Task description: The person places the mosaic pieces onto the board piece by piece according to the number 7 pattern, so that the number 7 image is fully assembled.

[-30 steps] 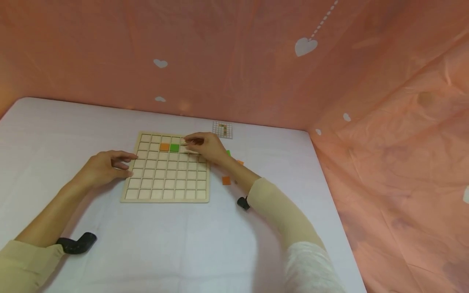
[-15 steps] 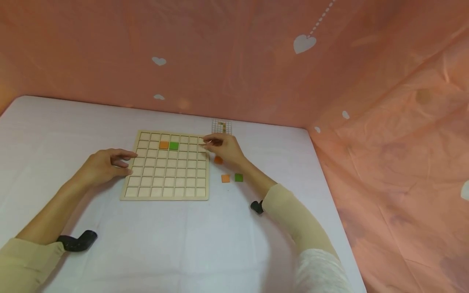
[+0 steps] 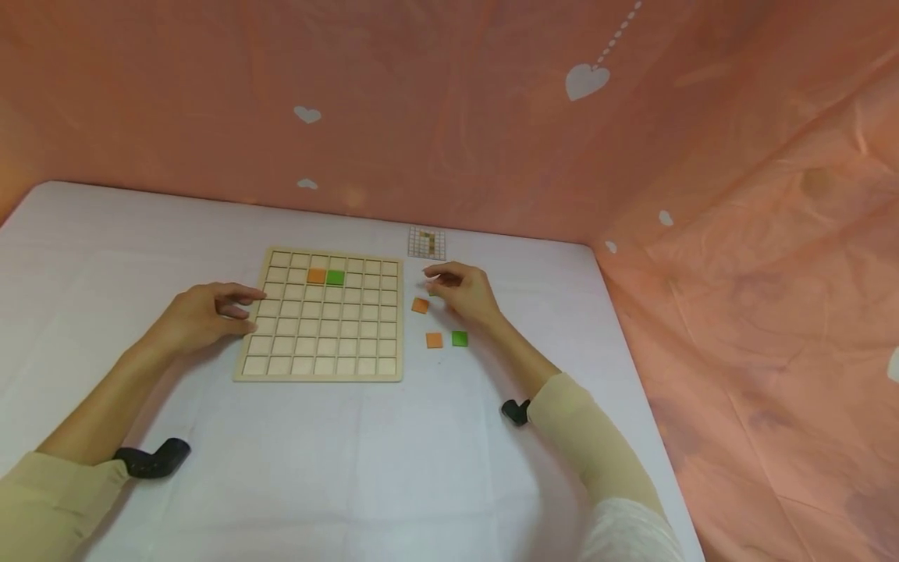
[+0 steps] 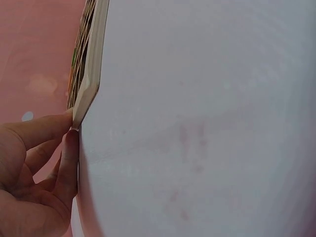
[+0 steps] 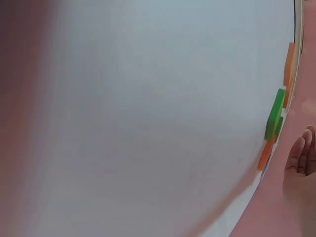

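A pale wooden grid board (image 3: 319,373) lies on the table in the head view. One orange tile (image 3: 317,276) and one green tile (image 3: 335,278) sit side by side in its second row from the back. My left hand (image 3: 204,316) touches the board's left edge with its fingers and thumb extended. My right hand (image 3: 467,293) hovers right of the board, fingers loosely bent, with nothing seen held. Near it lie a loose orange tile (image 3: 420,305), another orange tile (image 3: 435,340) and a loose green tile (image 3: 460,338). A green bit shows beneath its fingers.
A small card with a printed coloured grid (image 3: 426,243) lies behind the right hand. The white table (image 3: 281,484) meets a pink curtain (image 3: 449,117) at the back and right. Black straps (image 3: 152,458) sit on both wrists.
My right hand has moved rightward from over the board to beside it, uncovering the board's right columns, the card and the loose tiles. My left hand stays at the board's edge.
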Available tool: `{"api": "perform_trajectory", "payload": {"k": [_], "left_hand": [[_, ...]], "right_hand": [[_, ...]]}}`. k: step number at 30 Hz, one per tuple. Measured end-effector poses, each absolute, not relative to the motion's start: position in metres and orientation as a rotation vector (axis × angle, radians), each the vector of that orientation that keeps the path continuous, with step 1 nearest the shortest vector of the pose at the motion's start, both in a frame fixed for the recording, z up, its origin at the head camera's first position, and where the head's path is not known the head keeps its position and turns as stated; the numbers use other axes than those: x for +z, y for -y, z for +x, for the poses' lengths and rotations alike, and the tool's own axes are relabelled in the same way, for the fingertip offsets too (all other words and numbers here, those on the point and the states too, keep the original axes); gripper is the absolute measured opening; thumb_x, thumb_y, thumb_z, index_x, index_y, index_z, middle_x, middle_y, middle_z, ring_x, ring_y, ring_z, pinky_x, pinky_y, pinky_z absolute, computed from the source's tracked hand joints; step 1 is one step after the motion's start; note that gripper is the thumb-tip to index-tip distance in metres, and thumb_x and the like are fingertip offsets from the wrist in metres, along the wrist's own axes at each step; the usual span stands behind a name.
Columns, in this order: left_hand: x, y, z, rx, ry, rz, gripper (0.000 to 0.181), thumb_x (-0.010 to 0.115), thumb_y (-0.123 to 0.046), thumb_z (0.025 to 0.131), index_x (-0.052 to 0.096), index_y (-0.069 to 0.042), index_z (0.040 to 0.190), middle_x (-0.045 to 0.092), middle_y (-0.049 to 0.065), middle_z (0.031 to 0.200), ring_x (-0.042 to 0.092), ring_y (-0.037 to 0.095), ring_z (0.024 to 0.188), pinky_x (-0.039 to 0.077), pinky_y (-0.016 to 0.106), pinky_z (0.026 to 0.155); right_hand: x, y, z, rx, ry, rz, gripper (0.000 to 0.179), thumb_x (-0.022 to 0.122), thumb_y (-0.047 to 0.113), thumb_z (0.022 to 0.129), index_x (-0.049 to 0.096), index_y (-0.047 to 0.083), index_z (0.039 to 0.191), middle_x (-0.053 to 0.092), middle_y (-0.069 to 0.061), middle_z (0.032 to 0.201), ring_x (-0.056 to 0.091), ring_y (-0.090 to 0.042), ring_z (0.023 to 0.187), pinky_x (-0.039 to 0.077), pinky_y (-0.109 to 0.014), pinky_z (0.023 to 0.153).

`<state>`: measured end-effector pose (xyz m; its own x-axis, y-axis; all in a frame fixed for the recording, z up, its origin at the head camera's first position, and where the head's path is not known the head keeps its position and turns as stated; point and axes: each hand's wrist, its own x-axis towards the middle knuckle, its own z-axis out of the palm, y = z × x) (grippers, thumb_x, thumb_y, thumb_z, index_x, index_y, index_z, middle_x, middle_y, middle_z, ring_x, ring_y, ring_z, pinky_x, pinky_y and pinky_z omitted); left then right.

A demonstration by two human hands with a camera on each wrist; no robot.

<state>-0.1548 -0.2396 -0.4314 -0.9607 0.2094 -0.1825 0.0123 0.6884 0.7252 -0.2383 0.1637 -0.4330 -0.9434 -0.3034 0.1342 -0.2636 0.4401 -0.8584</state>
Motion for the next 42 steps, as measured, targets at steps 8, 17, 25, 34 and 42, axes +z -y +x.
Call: {"api": "perform_trajectory", "payload": {"k": [8,17,25,34,42], "left_hand": [[-0.433,0.240,-0.154,1.146,-2.649,0.179,0.054,0.075,-0.017,0.087,0.057,-0.001,0.136,0.063,0.027,0.124,0.062,0.041,0.108,0.043,0.053,0.090],[-0.431,0.242,-0.153,1.164,-2.631,0.192,0.053,0.074,-0.020,0.090,0.057,-0.003,0.137,0.064,0.026,0.123,0.062,0.040,0.110,0.046,0.049,0.088],[-0.430,0.241,-0.153,1.166,-2.621,0.198,0.054,0.075,-0.020,0.089,0.057,-0.003,0.137,0.063,0.026,0.125,0.062,0.039,0.110,0.046,0.046,0.088],[-0.431,0.240,-0.152,1.159,-2.623,0.197,0.054,0.075,-0.022,0.090,0.057,-0.004,0.137,0.060,0.026,0.131,0.062,0.038,0.110,0.046,0.039,0.085],[-0.431,0.241,-0.153,1.146,-2.638,0.195,0.055,0.075,-0.022,0.089,0.057,-0.003,0.137,0.059,0.027,0.131,0.062,0.039,0.109,0.046,0.041,0.086]], "right_hand": [[-0.430,-0.183,-0.230,-1.466,-2.693,-0.470,0.024,0.076,0.007,0.087,0.074,0.005,0.111,0.073,-0.007,0.103,0.067,-0.017,0.090,0.054,-0.026,0.079],[-0.433,-0.204,-0.224,-1.359,-2.762,-0.417,0.024,0.075,0.008,0.089,0.074,0.007,0.113,0.072,-0.007,0.108,0.064,-0.019,0.094,0.051,-0.030,0.083],[-0.440,-0.220,-0.218,-1.310,-2.765,-0.388,0.030,0.076,0.004,0.085,0.073,0.003,0.115,0.072,-0.012,0.105,0.067,-0.022,0.093,0.053,-0.033,0.083],[-0.443,-0.226,-0.212,-1.270,-2.742,-0.373,0.035,0.079,0.008,0.084,0.071,0.004,0.118,0.070,-0.009,0.112,0.064,-0.020,0.099,0.051,-0.031,0.088],[-0.449,-0.225,-0.212,-1.202,-2.781,-0.481,0.034,0.080,0.010,0.084,0.071,0.005,0.117,0.069,-0.007,0.113,0.064,-0.020,0.104,0.050,-0.033,0.091]]}}
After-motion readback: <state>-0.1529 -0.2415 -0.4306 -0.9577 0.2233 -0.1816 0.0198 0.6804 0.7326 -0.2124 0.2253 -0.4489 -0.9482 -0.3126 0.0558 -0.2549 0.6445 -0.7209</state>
